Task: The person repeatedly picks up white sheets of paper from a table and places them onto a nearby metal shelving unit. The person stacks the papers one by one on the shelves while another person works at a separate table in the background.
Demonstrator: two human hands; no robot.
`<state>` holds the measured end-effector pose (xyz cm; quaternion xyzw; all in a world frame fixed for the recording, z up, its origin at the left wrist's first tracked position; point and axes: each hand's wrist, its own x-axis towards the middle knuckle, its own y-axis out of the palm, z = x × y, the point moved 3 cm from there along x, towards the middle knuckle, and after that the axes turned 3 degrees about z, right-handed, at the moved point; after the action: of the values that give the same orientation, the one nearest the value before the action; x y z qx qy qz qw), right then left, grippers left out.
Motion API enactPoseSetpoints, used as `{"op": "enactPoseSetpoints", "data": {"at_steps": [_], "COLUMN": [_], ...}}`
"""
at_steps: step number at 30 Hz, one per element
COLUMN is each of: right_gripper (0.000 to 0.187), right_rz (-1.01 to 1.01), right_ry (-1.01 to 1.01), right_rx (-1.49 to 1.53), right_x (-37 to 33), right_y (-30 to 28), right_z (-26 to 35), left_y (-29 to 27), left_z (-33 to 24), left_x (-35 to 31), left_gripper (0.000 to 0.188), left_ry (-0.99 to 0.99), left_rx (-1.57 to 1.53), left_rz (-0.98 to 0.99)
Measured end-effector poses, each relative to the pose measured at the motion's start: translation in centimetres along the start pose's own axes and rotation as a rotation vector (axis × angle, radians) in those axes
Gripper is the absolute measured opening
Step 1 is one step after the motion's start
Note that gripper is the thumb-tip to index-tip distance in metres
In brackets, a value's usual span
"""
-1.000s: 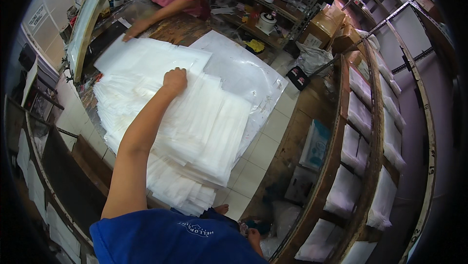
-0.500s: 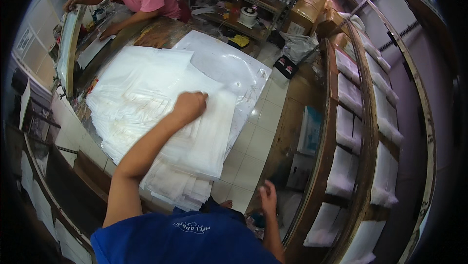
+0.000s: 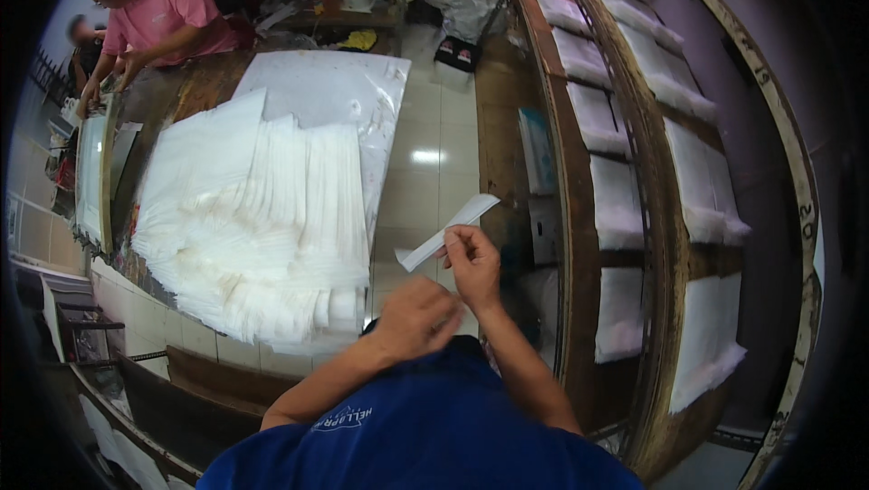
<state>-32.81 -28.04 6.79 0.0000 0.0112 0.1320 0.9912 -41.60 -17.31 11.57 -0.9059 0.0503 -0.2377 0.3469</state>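
Observation:
My right hand (image 3: 474, 266) pinches a narrow white folded strip (image 3: 448, 233) between thumb and fingers, in front of my body. The strip, which looks like paper or thin plastic, slants up to the right. Just left of it and lower is my left hand (image 3: 418, 316), blurred by motion with its fingers bent inward; what it holds, if anything, cannot be made out. A large fanned pile of thin white sheets (image 3: 253, 209) covers the near part of the table to my left, apart from both hands.
Under the pile's far side lies a white board (image 3: 317, 83). A person in a pink shirt (image 3: 176, 10) works beside an upright frame (image 3: 107, 173) at the far left. To my right stands a wooden rack (image 3: 670, 218) with stacks of white sheets. Tiled floor (image 3: 425, 146) runs between.
My left hand has left the pile and come back near my body. My right hand has risen from low on the right and now holds the white strip. The view has turned rightward.

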Motion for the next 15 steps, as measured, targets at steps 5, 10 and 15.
{"op": "enactPoseSetpoints", "data": {"at_steps": [5,10,15], "right_gripper": [0.008,0.011,0.011], "right_rz": [-0.13,-0.218,-0.285], "right_ry": [-0.064,0.072,0.187], "right_rx": [0.1,0.208,0.069], "right_x": [-5.2,-12.8,-18.0], "right_y": [-5.5,-11.3,-14.6], "right_z": [-0.4,-1.8,-5.0], "left_y": [13.3,16.1,15.3], "left_z": [3.1,5.9,5.8], "left_x": [-3.7,-1.7,-0.1], "left_gripper": [0.037,0.048,0.051], "left_ry": [-0.638,-0.923,-0.591], "left_rx": [-1.225,-2.188,-2.454], "left_rz": [0.615,0.004,-0.012]}}
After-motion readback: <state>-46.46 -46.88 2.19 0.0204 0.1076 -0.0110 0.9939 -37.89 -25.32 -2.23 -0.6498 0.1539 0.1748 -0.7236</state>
